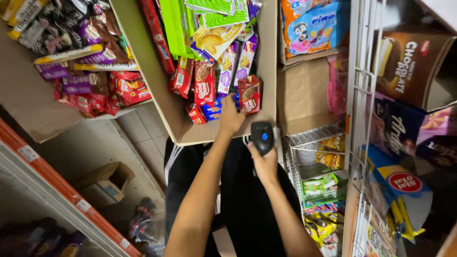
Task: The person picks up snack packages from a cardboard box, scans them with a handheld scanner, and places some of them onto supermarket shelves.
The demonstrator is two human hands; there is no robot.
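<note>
Red biscuit packet (249, 93) lies near the front edge of the cardboard box (209, 133), left hand (230, 116) reaching just beside it, its fingers apparently curled, contact unclear. Right hand (264, 164) fingers wrap a black handheld scanner (262, 136) below the box's front edge.

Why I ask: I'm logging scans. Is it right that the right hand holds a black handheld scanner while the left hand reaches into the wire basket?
Not quite. In the head view the left hand reaches into the cardboard box of snack packets, not the wire basket. The right hand does hold the black handheld scanner.
</note>
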